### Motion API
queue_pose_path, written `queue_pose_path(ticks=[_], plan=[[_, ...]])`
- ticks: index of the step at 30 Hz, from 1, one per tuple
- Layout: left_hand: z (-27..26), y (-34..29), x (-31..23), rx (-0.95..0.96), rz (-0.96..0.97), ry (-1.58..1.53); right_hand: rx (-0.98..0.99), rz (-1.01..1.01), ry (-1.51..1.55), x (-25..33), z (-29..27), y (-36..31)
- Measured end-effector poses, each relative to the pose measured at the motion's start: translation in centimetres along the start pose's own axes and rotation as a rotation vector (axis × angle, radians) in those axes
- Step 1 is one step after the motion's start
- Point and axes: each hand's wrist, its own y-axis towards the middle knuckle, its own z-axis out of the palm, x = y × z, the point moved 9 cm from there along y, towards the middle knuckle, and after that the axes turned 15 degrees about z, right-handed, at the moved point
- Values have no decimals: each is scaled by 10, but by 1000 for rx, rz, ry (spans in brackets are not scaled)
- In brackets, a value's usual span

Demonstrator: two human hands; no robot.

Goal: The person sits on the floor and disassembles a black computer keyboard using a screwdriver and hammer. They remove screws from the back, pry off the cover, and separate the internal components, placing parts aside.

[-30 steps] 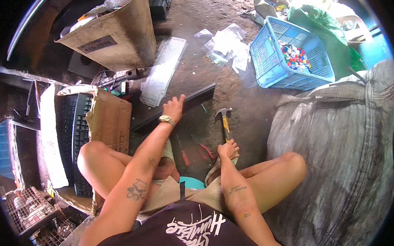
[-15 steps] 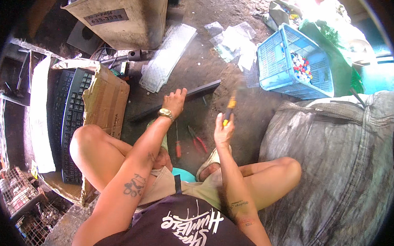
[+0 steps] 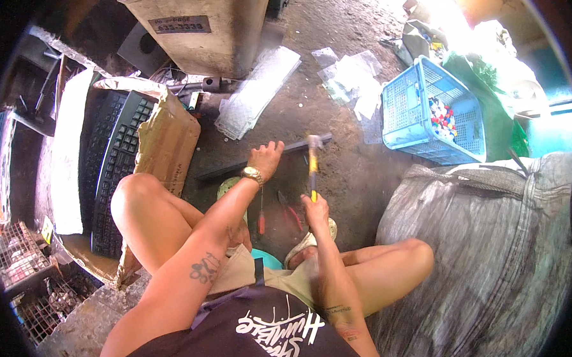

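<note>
My right hand (image 3: 316, 212) is wrapped round the handle of a hammer (image 3: 313, 173) with yellow and black grip. The hammer's head is up against the far right part of a long dark bar-like piece (image 3: 232, 168), about keyboard length, standing on the ground; whether they touch I cannot tell. My left hand (image 3: 265, 157), with a watch on its wrist, grips this piece near its middle, fingers over the top edge. Between my feet lie a screwdriver (image 3: 262, 223) with a red handle and red-handled pliers (image 3: 291, 214).
At left, a cardboard box (image 3: 166, 141) holds black keyboards (image 3: 117, 165). Clear plastic sheets (image 3: 258, 94) lie ahead. A blue crate (image 3: 400, 113) with small coloured pieces stands at right, behind a big grey sack (image 3: 474, 250). A large beige bin (image 3: 222, 42) stands at far left.
The hammer has swung left, its head now by the bar-like piece. My left hand still grips the piece. The whole view has shifted slightly.
</note>
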Motion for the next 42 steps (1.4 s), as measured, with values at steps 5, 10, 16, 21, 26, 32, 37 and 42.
queue_pose_path(ticks=[5, 10, 16, 21, 26, 32, 37, 42], plan=[[-1, -4, 1, -3, -6, -43, -70, -107, 426, -15, -14, -4], [3, -1, -1, 28, -19, -35, 145, 87, -2, -31, 24, 21], [-2, -16, 4, 28, -83, -21, 128, 97, 823, -11, -33, 0], [11, -55, 40, 115, -284, -51, 137, -40, 1018, 15, -55, -32], [13, -60, 33, 63, -210, -18, -113, -335, 513, 26, -28, -35], [1, -56, 18, 12, -130, -21, 96, -223, 41, 9, 20, -29], [3, -56, 14, 39, -143, -23, 126, -231, 203, -3, 23, -45], [-2, -53, 22, 12, -149, -26, 120, 21, 109, -41, 31, -26]])
